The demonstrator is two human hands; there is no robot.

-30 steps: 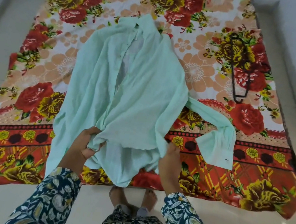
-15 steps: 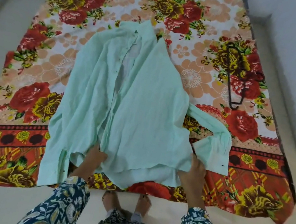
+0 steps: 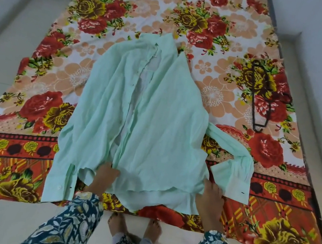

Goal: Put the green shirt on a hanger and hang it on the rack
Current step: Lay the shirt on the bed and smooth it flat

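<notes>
On the bed (image 3: 22,163), beyond the right hand (image 3: 210,199) pressing flat-fingered on the green shirt (image 3: 156,121), lies the hanger (image 3: 253,107); the left hand (image 3: 103,179) pinches the hem.

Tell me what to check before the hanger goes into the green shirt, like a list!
1. Green shirt spread on the flowered sheet, front open: ok.
2. Hanger easy to get: ok, it lies on the sheet apart from the shirt, with nothing on it.
3. Hands free to grab it: not ok, the left hand and right hand both touch the shirt's hem.
4. Sleeves straight: not ok, the sleeve beside the right hand is bent back.
5. Rack ready: cannot tell, none is in view.
</notes>
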